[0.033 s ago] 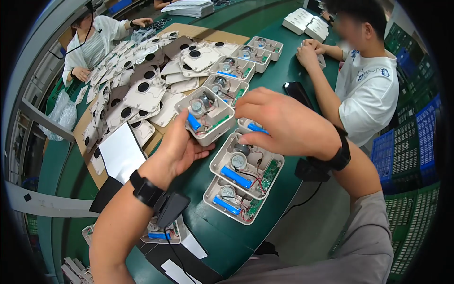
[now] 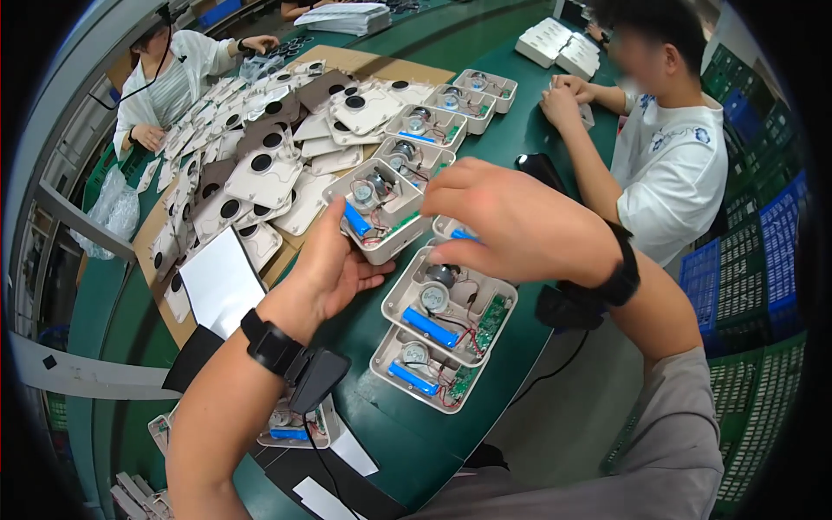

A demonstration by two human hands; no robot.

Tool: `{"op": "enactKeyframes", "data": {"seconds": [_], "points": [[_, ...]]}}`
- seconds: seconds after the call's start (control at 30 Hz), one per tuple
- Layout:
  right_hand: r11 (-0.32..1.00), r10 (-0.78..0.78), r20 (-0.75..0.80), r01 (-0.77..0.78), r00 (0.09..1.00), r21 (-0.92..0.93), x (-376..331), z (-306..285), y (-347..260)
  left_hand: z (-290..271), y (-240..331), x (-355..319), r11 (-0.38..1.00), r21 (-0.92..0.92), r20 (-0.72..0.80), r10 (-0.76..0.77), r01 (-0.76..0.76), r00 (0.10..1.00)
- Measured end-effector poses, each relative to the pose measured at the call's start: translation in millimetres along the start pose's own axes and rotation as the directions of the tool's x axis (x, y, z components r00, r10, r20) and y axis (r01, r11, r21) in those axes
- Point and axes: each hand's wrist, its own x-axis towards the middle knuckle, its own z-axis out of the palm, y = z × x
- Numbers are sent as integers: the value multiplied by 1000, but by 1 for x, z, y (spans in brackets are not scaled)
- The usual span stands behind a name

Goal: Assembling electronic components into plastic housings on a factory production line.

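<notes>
Bright, even indoor light, soft shadows, mostly sharp centre, fisheye-bent edges, black corners

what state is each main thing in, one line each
Held casing: open, tilted, electronics exposed
Left hand: holding that casing
Right hand: partly curled beside it, contact unclear
Front casing pair: open, overlapping
Casing row behind: open, lined up
Beige panels: heaped
Plastic bag: crumpled
Wrist straps: fastened

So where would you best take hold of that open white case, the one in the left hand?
Probably the case is best held by its plain outer wall, from the left and below, as the left hand has it. Its open top faces up, leaving the blue cylinder and green board exposed, so the grip should stay outside.
</notes>
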Motion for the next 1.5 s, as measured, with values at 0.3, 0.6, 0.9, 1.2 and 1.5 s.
{"op": "enactKeyframes", "data": {"seconds": [0.3, 0.6, 0.9, 1.2, 1.5], "points": [[944, 325, 343, -280, 881, -175, 57, -18, 23, 25, 22, 68, 995, -98, 343, 19, 15, 939], [648, 696, -70, -583, 715, 490, -91, -35, 53, 33, 15, 128, 977, -181, 507, 191, -113, 841], [513, 799, -105, -580, 592, 634, -117, 55, 41, 30, 19, 108, 980, -116, 244, 185, -160, 952], [368, 845, -70, -482, 530, 795, -111, 72, 45, 66, -139, -137, 958, 188, -298, 266, -216, 917], [327, 843, 1, -514, 538, 793, -106, 77, 44, 88, -144, -123, 905, -420, -64, -101, 65, 993]]}}
